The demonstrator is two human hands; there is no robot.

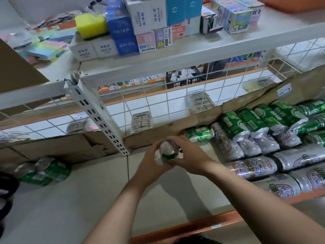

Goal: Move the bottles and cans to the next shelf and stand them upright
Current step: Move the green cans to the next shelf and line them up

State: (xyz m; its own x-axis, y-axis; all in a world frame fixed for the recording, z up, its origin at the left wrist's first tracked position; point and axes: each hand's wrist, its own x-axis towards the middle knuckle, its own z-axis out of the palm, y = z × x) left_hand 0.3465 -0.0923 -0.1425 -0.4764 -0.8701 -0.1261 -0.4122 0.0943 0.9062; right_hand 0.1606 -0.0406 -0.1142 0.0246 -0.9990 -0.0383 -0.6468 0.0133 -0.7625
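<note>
Green can [168,153] dead centre of the frame, over the white shelf board [105,191], just right of the slotted post [98,117]. Its long axis runs up toward my camera: shiny silver lid on top facing me, green body below. I can't tell whether its base touches the board. My left hand [149,164] curls round its left side and my right hand [189,155] wraps the right, fingers over the far rim, so both grip it. At the right of the frame, a heap of toppled green cans [246,124] and silver cans [255,169] lies sideways. At lower left, two standing cans [47,170] sit side by side.
</note>
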